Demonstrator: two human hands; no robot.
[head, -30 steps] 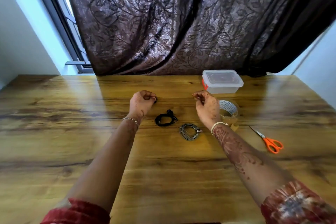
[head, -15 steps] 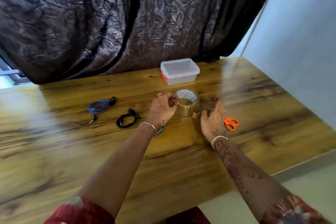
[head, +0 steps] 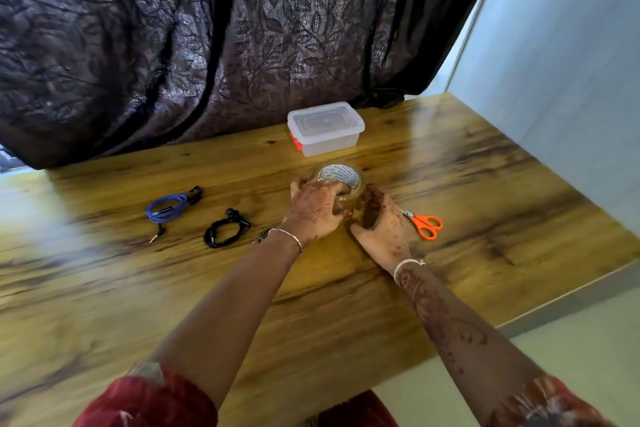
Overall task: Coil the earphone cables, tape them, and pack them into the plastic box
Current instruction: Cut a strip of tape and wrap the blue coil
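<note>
Wooden table (head: 346, 291) | left hand (head: 311, 213) grips tape roll (head: 343, 176) | right hand (head: 384, 227) against it, grip unclear | scissors (head: 426, 224) alongside

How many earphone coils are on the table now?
2: the blue coil at left, the black coil between it and the left hand. Another may hide behind that wrist.

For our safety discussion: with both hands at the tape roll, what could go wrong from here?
1. The scissors lie blades toward the right hand; a careless reach could nick it.
2. The blue earphones have a plug end trailing loose, so that coil may unravel when lifted.
3. The plastic box has its lid on; opening it one-handed may be awkward.
</note>
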